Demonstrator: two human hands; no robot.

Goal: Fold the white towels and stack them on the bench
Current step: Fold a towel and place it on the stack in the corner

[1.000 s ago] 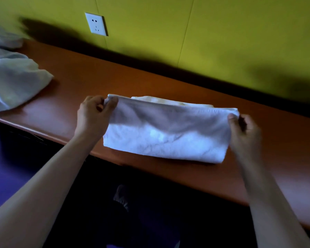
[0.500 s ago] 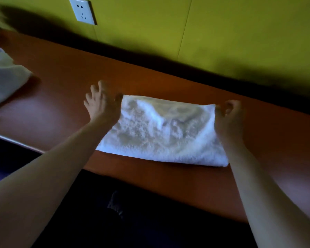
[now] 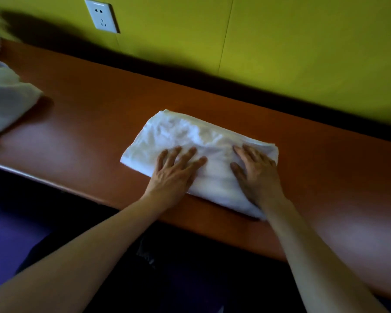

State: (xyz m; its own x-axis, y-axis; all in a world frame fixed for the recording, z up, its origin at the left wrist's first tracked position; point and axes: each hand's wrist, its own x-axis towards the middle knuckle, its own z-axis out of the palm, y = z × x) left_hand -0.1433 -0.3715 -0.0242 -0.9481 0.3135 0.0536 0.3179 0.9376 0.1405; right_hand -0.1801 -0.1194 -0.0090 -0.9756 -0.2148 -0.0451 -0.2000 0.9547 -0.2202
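A folded white towel point(image 3: 181, 136) lies flat on the orange-brown bench point(image 3: 88, 123), near its front edge. My left hand point(image 3: 175, 172) presses on the towel's near middle with straight, spread fingers. My right hand point(image 3: 256, 175) lies flat on the towel's right part, fingers straight. Both palms are down and nothing is gripped. A heap of unfolded white towels point(image 3: 5, 102) sits at the bench's far left, partly cut off by the frame.
A yellow-green wall point(image 3: 303, 53) runs right behind the bench, with a white power socket point(image 3: 102, 15) at upper left. Bare bench top stretches between the heap and the folded towel and to the right of it. Dark floor lies below the bench's front edge.
Both hands let go of the towel's far corners after laying the fold down, then moved onto its top and now press it flat. The view shifted slightly.
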